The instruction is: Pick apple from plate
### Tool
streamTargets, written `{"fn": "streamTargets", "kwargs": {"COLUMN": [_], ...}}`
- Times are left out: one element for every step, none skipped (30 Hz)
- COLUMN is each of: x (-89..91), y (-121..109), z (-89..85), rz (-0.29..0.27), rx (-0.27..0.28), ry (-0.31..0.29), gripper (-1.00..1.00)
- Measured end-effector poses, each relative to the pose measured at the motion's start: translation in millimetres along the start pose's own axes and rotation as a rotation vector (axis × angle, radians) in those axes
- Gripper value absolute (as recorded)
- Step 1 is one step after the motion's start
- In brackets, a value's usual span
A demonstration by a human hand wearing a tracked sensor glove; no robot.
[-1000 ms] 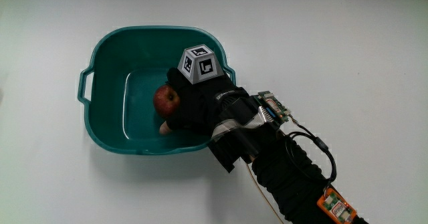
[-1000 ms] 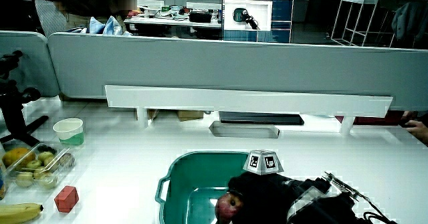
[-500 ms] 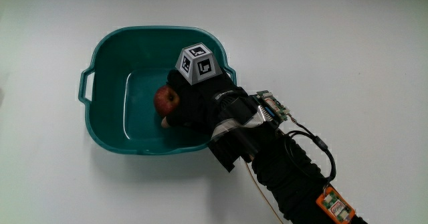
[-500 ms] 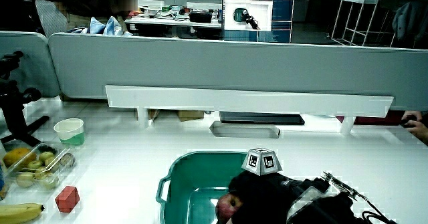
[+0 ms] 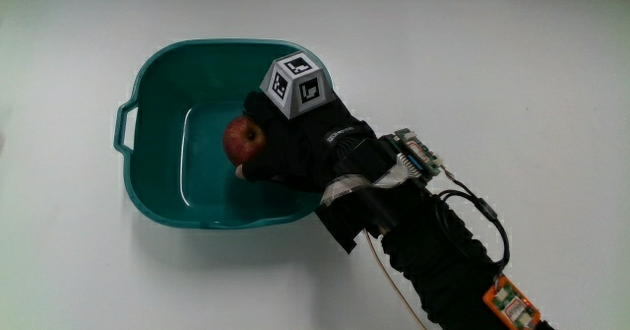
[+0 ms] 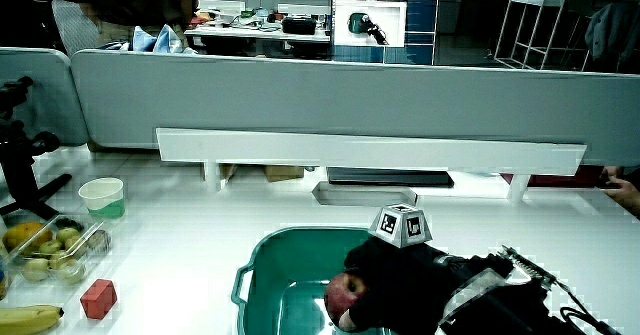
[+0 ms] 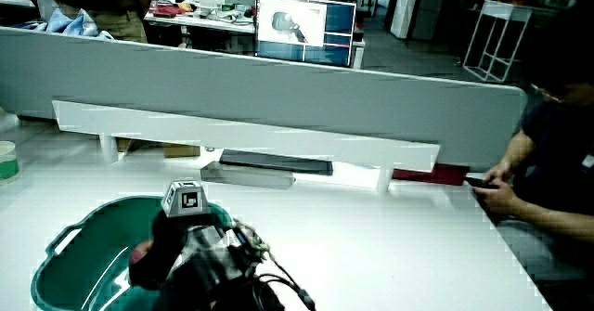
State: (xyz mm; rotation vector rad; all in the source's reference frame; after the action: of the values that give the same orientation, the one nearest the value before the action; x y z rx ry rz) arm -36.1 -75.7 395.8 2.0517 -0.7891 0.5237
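Inside the teal plastic basin, the black-gloved hand has its fingers wrapped around the round red apple, above the basin's floor.

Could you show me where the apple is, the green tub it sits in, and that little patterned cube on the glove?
apple (image 5: 243, 138), main view, on its red skin beside the hand.
green tub (image 5: 153, 74), main view, on its rim.
patterned cube (image 5: 296, 84), main view, on its upper face.
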Motion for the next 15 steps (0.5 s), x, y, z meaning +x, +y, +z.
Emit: {"fn": "streamTargets", "kwargs": {"x": [3.1,7.0,9.6,12.9,16.5,17.1,17.7,18.3,19.2,20.9,21.2,22.0,23.4,25.6,25.8], "y": [2,5,6,8,11,11,12,12,13,15,16,18,20,22,22], "z": [-1.2,-3.0,-3.9,-5.6,-7.7,-8.5,-9.3,-10.0,-10.7,-11.7,-12.5,-13.6,-14.9,-16.4,-16.5], "rz": [-0.019,-0.032,-0.038,-0.043,-0.053,-0.043,-0.046,-0.064,-0.066,-0.077,-0.081,-0.092,-0.100,-0.117,-0.121], "rx": [-0.003,-0.010,-0.008,-0.020,-0.026,-0.031,-0.025,-0.025,-0.031,-0.029,-0.034,-0.038,-0.044,-0.049,-0.050], "ry": [-0.005,0.003,0.003,0.010,0.025,0.036,0.028,0.012,0.014,0.009,-0.006,-0.017,-0.017,-0.025,-0.035], "gripper": [0.00,0.00,0.00,0.00,0.00,0.00,0.00,0.00,0.00,0.00,0.00,0.00,0.00,0.00,0.00]}}
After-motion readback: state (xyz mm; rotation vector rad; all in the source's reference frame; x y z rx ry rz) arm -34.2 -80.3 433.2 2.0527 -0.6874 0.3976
